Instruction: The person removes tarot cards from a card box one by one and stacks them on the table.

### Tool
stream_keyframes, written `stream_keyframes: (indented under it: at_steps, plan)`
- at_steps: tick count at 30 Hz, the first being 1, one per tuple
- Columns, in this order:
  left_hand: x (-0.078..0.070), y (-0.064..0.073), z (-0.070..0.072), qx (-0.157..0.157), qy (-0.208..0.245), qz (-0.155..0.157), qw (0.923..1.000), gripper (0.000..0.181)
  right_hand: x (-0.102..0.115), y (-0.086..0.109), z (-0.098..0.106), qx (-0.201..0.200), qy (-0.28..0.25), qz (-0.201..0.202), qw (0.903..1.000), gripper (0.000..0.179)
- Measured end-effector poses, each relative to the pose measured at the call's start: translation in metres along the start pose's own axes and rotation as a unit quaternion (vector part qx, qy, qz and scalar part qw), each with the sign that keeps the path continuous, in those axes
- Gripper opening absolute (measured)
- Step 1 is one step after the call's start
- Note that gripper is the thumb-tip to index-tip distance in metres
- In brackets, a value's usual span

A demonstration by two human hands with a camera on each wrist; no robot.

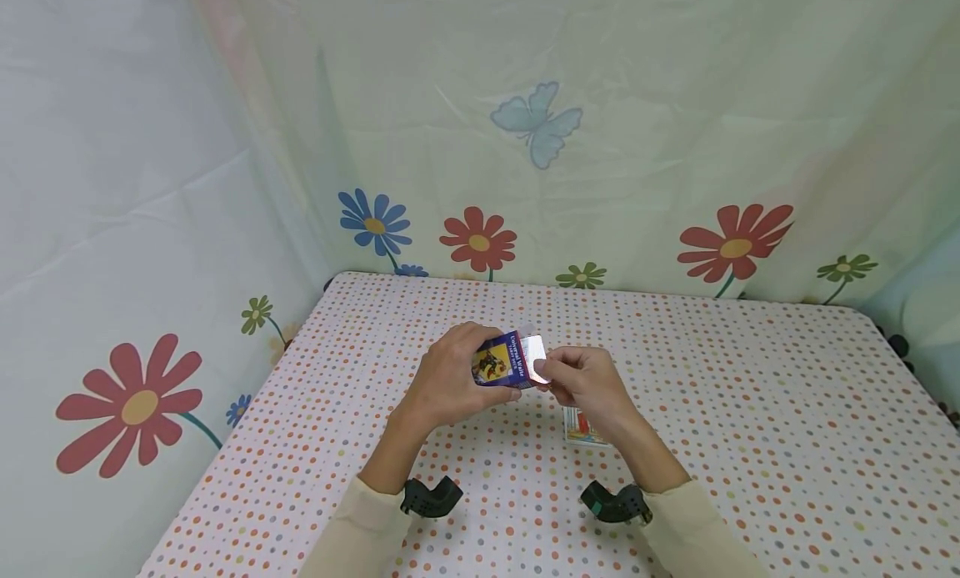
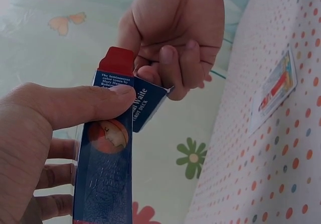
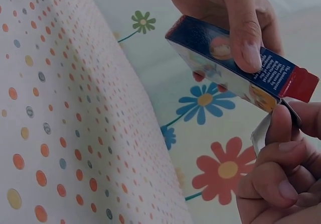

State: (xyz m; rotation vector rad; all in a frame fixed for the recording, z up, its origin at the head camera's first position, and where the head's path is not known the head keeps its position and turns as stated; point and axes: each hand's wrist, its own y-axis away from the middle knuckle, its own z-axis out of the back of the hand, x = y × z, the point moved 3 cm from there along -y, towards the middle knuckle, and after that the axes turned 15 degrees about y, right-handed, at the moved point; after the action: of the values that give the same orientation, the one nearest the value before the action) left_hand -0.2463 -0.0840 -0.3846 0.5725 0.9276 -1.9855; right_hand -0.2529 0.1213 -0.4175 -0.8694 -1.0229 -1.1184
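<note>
A dark blue tarot card box is held above the table in my left hand, thumb on one side and fingers on the other. Its top is open, and a red side tab sticks out from that end. My right hand pinches the folded-out lid flap, whose pale inner face shows in the head view. Below the right hand a picture card or stack of cards lies on the table, partly covered by that hand in the head view. The inside of the box is hidden.
The table has a white cloth with coloured dots. Behind it hangs a pale curtain with flowers and a butterfly, and another flowered sheet hangs at the left. Dark devices are strapped at both wrists.
</note>
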Motion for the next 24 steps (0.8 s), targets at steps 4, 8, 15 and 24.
stream_keyframes:
  at_steps: [4, 8, 15, 24]
  plan:
    - [0.0, 0.0, 0.0, -0.002, 0.007, 0.002, 1.0, 0.073, 0.0, 0.0, 0.004, 0.0, -0.007, -0.004, 1.0, 0.025]
    - [-0.001, 0.0, 0.0, -0.003, 0.009, 0.006, 0.9999, 0.073, 0.0, 0.0, 0.007, 0.0, -0.021, -0.011, 0.9997, 0.024]
    - [-0.001, -0.001, -0.001, -0.002, 0.007, 0.005, 1.0, 0.074, -0.001, 0.0, 0.009, 0.002, -0.046, -0.016, 0.9988, 0.022]
    - [0.003, 0.0, 0.0, -0.005, -0.009, 0.007, 0.9999, 0.074, -0.006, -0.004, 0.012, 0.008, -0.056, -0.03, 0.998, 0.023]
